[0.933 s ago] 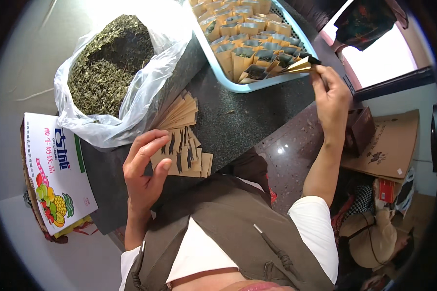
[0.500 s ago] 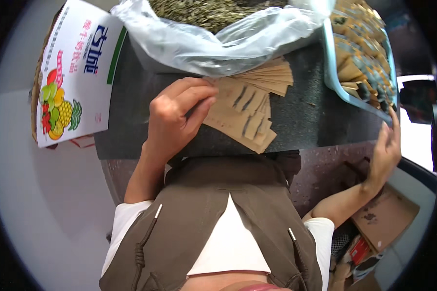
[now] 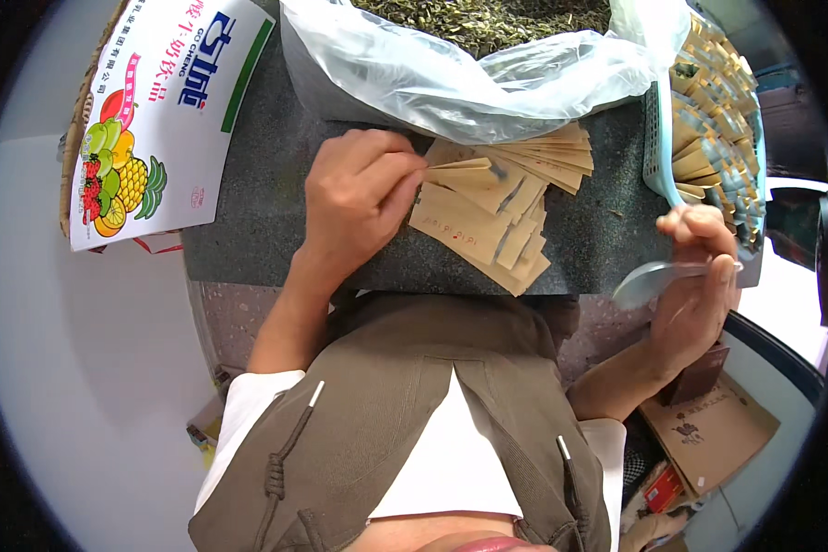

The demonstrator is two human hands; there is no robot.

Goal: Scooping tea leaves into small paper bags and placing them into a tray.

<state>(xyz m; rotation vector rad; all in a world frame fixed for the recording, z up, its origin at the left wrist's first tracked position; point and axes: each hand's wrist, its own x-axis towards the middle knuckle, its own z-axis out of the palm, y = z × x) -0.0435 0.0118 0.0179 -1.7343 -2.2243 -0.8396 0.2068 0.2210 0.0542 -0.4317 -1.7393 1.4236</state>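
Observation:
My left hand (image 3: pixel 363 189) is over the dark tabletop, thumb and fingers pinching the edge of a small brown paper envelope (image 3: pixel 463 166). That envelope is lifted at its edge above other brown envelopes (image 3: pixel 460 228), which lie fanned out and overlapping. My right hand (image 3: pixel 699 285) is at the table's right edge, closed on a spoon (image 3: pixel 647 281) with a pale, shiny oval bowl pointing left. Its handle is partly hidden by the fingers. Beyond the envelopes, a clear plastic bag (image 3: pixel 469 92) holds dried green leaves (image 3: pixel 497 23), probably loose tea.
A light-blue basket (image 3: pixel 658 147) packed with brown packets (image 3: pixel 718 120) stands at the right, near my right hand. A white carton flap with printed fruit (image 3: pixel 170 120) rises at the left. Below the table's right side lies a cardboard box (image 3: pixel 722 419).
My right hand has come from the basket's edge toward me and now holds the spoon. An envelope edge is now raised in my left fingers. The whole view has shifted slightly.

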